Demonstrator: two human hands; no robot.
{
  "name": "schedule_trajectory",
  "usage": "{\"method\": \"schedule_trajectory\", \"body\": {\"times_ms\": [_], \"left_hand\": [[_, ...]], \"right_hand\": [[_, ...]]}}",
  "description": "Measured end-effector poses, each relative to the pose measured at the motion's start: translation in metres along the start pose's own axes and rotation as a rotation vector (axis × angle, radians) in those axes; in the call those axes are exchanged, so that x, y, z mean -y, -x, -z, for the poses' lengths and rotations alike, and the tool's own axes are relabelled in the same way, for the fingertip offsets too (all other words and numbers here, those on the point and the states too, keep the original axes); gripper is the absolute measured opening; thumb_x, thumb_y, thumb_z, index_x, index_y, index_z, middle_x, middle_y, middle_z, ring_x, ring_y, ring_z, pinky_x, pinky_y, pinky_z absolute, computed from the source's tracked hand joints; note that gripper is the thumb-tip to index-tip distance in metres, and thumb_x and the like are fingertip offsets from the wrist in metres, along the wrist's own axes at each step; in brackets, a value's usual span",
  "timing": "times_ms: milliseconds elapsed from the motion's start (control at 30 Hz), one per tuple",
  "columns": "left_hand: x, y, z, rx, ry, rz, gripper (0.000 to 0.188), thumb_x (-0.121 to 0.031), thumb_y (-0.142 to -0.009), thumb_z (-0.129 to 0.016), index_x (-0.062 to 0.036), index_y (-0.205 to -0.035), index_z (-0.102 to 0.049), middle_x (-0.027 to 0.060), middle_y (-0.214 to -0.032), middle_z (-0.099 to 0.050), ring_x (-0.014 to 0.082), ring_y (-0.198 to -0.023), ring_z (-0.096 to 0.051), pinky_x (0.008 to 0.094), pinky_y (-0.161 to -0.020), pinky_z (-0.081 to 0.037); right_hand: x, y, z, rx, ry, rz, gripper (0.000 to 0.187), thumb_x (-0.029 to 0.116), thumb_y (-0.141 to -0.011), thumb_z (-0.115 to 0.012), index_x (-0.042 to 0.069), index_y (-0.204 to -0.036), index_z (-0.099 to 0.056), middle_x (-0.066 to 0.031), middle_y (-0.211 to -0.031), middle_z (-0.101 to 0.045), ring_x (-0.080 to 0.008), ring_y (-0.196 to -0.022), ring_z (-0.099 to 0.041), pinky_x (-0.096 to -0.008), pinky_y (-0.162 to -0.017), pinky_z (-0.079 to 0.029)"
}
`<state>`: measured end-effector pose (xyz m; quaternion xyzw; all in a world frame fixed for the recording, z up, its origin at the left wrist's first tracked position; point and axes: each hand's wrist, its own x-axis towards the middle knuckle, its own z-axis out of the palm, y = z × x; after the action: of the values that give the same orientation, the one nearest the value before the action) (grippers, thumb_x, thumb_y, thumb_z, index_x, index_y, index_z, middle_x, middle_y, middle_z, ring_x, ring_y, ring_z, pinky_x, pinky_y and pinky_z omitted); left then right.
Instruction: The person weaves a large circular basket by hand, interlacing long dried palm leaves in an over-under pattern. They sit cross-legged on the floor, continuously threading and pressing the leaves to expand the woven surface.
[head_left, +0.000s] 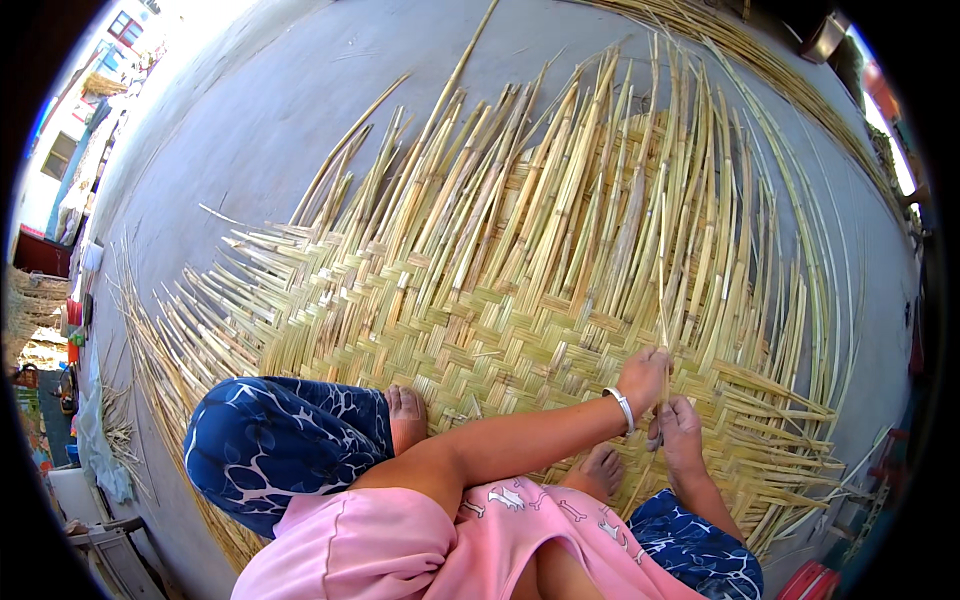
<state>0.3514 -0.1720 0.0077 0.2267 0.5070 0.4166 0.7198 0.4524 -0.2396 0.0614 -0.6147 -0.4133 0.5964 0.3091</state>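
My left hand (643,377), with a pale band on its wrist, reaches across to the right side of a half-woven reed mat (480,350). Its fingers are closed on a thin split reed strip (662,270) that runs away from me over the mat's loose ends. Just below and to the right, my right hand (682,432) pinches the same strip near its close end. The mat's near part is a tight zigzag weave; unwoven strips (560,190) fan out from its far and left edges. My bare feet rest on the weave.
A bundle of long reeds (760,75) lies along the far right of the grey floor (230,150). Loose green strips (825,260) curve beside the mat's right edge. A clear plastic bag (95,440) and household clutter stand at the left; a red object (808,580) is at lower right.
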Motion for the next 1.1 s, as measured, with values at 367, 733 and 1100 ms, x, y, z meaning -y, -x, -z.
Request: {"method": "schedule_trajectory", "body": {"times_ms": [367, 733, 1100], "left_hand": [[-0.030, 0.006, 0.007, 0.058, 0.113, 0.110, 0.026, -0.031, -0.090, -0.048, -0.0076, -0.080, -0.055, 0.0040, -0.075, -0.058, 0.0148, -0.069, -0.055, 0.0302, -0.066, -0.045], [-0.081, 0.003, 0.020, 0.053, 0.186, 0.087, 0.014, -0.021, -0.087, -0.048, -0.0093, -0.083, -0.055, 0.0039, -0.077, -0.060, 0.0149, -0.073, -0.058, 0.0322, -0.068, -0.046], [-0.084, -0.019, 0.035, 0.172, 0.278, 0.092, 0.016, -0.017, -0.089, -0.047, -0.0053, -0.086, -0.058, 0.0071, -0.083, -0.062, 0.0187, -0.079, -0.058, 0.0351, -0.076, -0.047]], "right_hand": [[0.011, -0.001, -0.002, 0.037, -0.055, -0.002, 0.021, 0.024, -0.096, -0.046, 0.004, -0.089, -0.049, -0.0030, -0.061, -0.053, -0.0092, -0.048, -0.049, -0.0223, -0.045, -0.041], [-0.001, 0.009, 0.014, 0.160, -0.129, -0.056, 0.021, 0.024, -0.096, -0.045, 0.005, -0.087, -0.049, -0.0022, -0.062, -0.052, -0.0093, -0.051, -0.050, -0.0227, -0.048, -0.043], [0.000, -0.001, 0.028, 0.166, -0.149, -0.096, 0.022, 0.026, -0.095, -0.047, 0.006, -0.087, -0.049, -0.0010, -0.061, -0.052, -0.0083, -0.048, -0.049, -0.0217, -0.045, -0.041]]}}
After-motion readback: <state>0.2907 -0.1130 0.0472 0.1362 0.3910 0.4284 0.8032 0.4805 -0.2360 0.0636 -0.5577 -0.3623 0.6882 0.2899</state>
